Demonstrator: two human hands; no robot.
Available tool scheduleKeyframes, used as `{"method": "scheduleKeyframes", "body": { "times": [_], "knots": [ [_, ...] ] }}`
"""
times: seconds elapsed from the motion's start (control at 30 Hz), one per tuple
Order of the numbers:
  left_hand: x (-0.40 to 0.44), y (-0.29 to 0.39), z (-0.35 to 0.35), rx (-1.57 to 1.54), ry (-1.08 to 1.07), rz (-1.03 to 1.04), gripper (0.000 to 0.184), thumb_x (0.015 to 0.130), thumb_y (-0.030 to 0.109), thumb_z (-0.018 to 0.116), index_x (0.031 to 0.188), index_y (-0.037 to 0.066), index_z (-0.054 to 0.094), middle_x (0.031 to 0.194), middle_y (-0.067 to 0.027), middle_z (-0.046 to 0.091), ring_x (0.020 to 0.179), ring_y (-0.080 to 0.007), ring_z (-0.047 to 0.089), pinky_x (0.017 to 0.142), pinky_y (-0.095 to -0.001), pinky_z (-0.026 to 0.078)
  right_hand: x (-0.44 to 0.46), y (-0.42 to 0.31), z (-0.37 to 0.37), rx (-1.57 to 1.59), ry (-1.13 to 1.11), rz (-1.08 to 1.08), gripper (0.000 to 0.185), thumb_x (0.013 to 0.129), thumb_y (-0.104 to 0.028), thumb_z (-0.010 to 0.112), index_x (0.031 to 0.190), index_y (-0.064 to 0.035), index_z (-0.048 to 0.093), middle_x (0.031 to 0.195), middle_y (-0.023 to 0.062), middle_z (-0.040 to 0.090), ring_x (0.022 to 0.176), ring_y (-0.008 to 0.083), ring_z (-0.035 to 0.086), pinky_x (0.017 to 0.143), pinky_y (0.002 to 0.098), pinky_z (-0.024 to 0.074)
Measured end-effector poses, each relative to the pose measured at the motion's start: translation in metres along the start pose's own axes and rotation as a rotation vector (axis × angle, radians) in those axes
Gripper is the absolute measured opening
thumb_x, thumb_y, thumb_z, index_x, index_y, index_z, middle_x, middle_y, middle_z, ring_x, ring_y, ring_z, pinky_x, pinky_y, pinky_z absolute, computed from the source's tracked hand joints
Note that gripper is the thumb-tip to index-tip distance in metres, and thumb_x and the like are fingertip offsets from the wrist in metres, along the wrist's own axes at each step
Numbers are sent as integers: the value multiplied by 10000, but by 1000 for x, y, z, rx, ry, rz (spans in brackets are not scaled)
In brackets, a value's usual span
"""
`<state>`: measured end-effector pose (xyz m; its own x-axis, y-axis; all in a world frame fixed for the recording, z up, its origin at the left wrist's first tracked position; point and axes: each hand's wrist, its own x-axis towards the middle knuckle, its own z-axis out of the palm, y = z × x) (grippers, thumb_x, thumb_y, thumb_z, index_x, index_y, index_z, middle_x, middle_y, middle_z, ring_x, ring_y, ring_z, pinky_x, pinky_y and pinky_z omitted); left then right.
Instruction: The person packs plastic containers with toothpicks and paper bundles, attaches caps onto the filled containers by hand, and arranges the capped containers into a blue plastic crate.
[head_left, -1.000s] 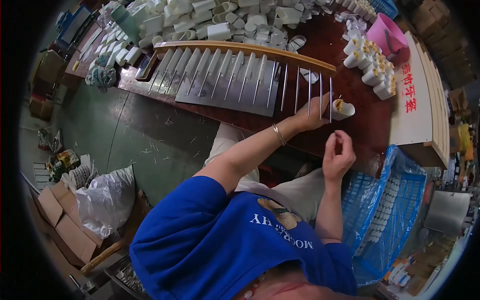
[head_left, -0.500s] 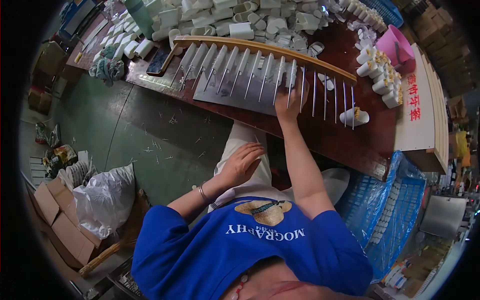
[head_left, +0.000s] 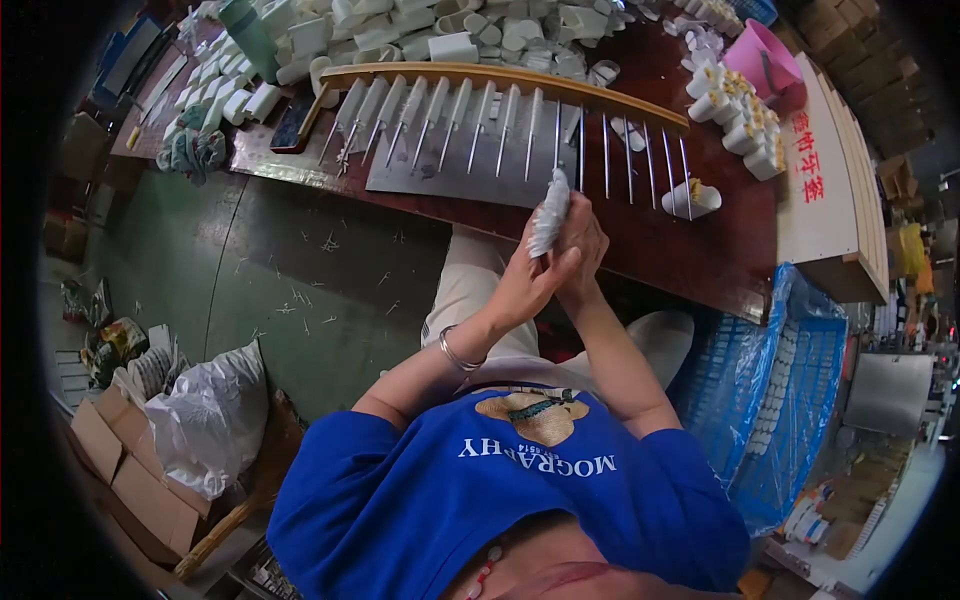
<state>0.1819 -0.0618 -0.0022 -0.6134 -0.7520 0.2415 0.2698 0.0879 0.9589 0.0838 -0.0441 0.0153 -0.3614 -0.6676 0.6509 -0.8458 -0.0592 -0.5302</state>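
A ridged stack of small white pieces (head_left: 550, 215) is held between my two hands, in front of the table edge. My left hand (head_left: 528, 285) is wrapped round its lower end, and my right hand (head_left: 582, 238) closes on it from the right. What exactly the pieces are is too small to tell. Just beyond stands a wooden rack bar (head_left: 500, 76) with thin metal rods (head_left: 606, 155) pointing toward me. White stacks (head_left: 438, 112) sit on the rods at the left; those at the right are bare. A grey metal plate (head_left: 400, 180) lies under the rods.
White plastic containers (head_left: 453, 47) are heaped at the back. At the right stand cups of toothpicks (head_left: 745, 130), a pink bucket (head_left: 765, 65) and a white board (head_left: 815, 200). One cup (head_left: 692, 198) lies near the rods. A phone (head_left: 292, 125) and cloth (head_left: 192, 150) are at the left.
My right hand has come back from the rods toward me with a white stack. My left hand has risen from my lap to meet it. The view has shifted slightly.
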Motion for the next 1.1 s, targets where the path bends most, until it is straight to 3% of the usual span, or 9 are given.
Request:
{"method": "scheduleKeyframes", "body": {
  "times": [0.23,0.43,0.53,0.73,0.8,0.9,0.93,0.97,1.1],
  "knots": [
    [-5,11,58,-382,-11,-63,447,984,227,536,1356,-1,437,1360,-109,476,1222,-195,487,1054,-333,363,-48,1,-52,-258,-148,-26,377,807,-171,667,1140,-48,538,1022,108,622,924,266,651,767,342,539],
    [-10,21,85,-535,-55,-242,318,1022,212,451,1215,-9,573,1165,-76,619,1102,-163,560,992,-308,419,-67,2,-100,-300,-211,36,534,755,-114,685,1227,32,480,1104,215,587,996,370,624,806,396,545],
    [0,18,90,-416,-119,-135,260,1028,167,454,1158,-7,596,1141,-86,631,1011,-123,562,923,-280,450,-61,-4,-133,-280,-313,72,580,769,-90,683,1278,43,439,1123,255,599,1026,418,615,824,458,533],
    [12,18,83,-225,-388,-303,175,994,146,538,995,-16,605,899,-60,649,823,-107,551,787,-287,478,-50,17,-199,-73,-406,368,486,813,-146,728,1260,-74,551,1165,145,549,966,320,594,811,397,517],
    [13,24,86,-121,-524,-285,115,933,90,578,992,-6,600,855,-64,629,799,-118,565,776,-298,485,-30,13,-196,45,-223,176,549,791,-249,780,1265,-61,576,1241,138,526,1069,262,569,885,358,490],
    [14,18,85,28,-724,-154,137,851,41,615,983,12,597,843,-78,637,751,-149,581,714,-313,496,-25,14,-185,266,-379,80,572,741,-284,802,1243,-85,612,1279,125,526,1130,272,534,957,374,449],
    [13,16,83,75,-802,-130,148,837,29,623,982,17,596,847,-81,645,733,-160,584,686,-318,499,-23,21,-182,234,-406,-15,475,731,-273,805,1138,-75,662,1160,113,593,1046,265,574,885,356,475],
    [13,16,82,55,-830,-411,187,803,14,646,983,16,594,838,-94,657,740,-188,612,651,-338,507,-28,26,-178,237,-402,-5,475,731,-273,805,1138,-75,662,1160,113,593,1046,265,574,885,356,475],
    [17,17,82,249,-769,-311,222,789,62,659,999,11,605,806,-166,659,750,-287,664,683,-384,520,-50,29,-156,342,-184,198,272,780,-205,792,944,-34,659,1024,105,619,884,211,603,729,314,492]
  ]
}}
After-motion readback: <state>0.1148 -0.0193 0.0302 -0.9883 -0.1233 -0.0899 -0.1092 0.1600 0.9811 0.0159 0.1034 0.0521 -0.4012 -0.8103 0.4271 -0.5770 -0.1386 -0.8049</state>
